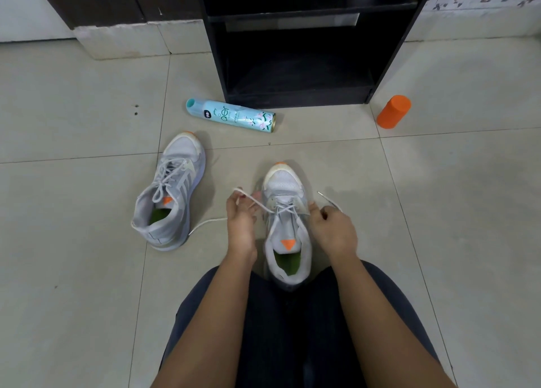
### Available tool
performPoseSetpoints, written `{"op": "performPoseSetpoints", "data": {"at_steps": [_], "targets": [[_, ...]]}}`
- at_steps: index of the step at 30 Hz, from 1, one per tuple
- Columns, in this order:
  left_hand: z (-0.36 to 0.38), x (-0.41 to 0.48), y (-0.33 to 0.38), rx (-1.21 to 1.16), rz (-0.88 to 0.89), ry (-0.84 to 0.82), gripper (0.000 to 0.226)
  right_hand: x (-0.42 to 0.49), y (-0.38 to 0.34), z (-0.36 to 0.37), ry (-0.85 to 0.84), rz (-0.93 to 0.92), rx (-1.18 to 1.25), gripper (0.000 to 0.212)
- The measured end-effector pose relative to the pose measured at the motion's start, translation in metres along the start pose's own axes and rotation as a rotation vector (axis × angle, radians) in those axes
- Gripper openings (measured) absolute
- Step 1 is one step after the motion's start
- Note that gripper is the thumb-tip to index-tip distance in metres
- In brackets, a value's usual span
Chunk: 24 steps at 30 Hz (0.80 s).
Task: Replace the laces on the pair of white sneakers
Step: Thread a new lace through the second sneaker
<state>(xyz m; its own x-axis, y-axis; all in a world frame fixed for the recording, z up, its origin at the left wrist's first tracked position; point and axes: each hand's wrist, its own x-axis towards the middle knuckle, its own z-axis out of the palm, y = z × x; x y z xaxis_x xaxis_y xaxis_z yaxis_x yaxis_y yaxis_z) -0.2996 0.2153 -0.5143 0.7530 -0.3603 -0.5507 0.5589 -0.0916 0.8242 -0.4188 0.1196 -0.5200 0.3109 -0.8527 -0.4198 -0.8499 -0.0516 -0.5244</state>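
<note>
A white sneaker point(285, 235) with an orange tongue tab stands on the floor between my knees, toe pointing away. Its white lace point(257, 203) is threaded only through the lower eyelets. My left hand point(241, 220) pinches the left strand, whose loose tail trails across the floor to the left. My right hand point(333, 226) pinches the right strand, its tip sticking up beside the shoe. The second white sneaker point(169, 194) lies fully laced on the floor to the left, tilted onto its side.
A light-blue spray can point(231, 115) lies on the tiles beyond the shoes. An orange cylinder point(393, 111) stands at the right. A black open shelf unit point(295, 50) rises straight ahead. My dark-trousered legs fill the bottom of the view.
</note>
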Motion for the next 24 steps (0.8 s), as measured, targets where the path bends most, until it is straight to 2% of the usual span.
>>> {"op": "performPoseSetpoints", "data": {"at_steps": [3,4,7,10,12,14,18,20,22,24], "targets": [[0.0,-0.007,0.003,0.228,0.323,-0.06,0.023,0.0,-0.003,0.002,0.167,-0.264,0.197,0.014],[-0.002,-0.007,0.0,0.378,0.442,-0.12,0.024,0.0,-0.003,0.002,0.174,-0.354,0.245,0.014],[-0.007,-0.001,-0.009,0.817,0.74,-0.257,0.026,-0.003,-0.007,0.0,0.061,-0.641,0.306,0.055],[-0.006,0.003,-0.009,0.883,0.796,-0.268,0.027,-0.008,-0.013,0.0,-0.046,-0.814,0.186,0.07],[-0.006,0.001,-0.004,0.753,0.69,-0.241,0.018,-0.009,-0.013,0.003,-0.058,-0.794,0.146,0.062],[-0.007,0.0,0.0,0.559,0.523,-0.189,0.019,-0.009,-0.012,0.001,-0.056,-0.733,0.224,0.044],[-0.011,0.007,0.004,0.138,0.12,0.049,0.028,0.001,-0.003,-0.011,-0.011,-0.57,0.44,0.01],[-0.016,0.013,0.005,-0.002,-0.104,0.132,0.028,0.006,0.004,-0.017,-0.008,-0.453,0.548,0.013],[-0.019,0.017,0.003,-0.047,-0.276,0.154,0.025,0.01,0.007,-0.021,-0.014,-0.364,0.673,0.023],[-0.017,0.017,0.0,0.072,-0.233,0.166,0.018,0.01,0.007,-0.022,-0.018,-0.348,0.723,0.029]]}}
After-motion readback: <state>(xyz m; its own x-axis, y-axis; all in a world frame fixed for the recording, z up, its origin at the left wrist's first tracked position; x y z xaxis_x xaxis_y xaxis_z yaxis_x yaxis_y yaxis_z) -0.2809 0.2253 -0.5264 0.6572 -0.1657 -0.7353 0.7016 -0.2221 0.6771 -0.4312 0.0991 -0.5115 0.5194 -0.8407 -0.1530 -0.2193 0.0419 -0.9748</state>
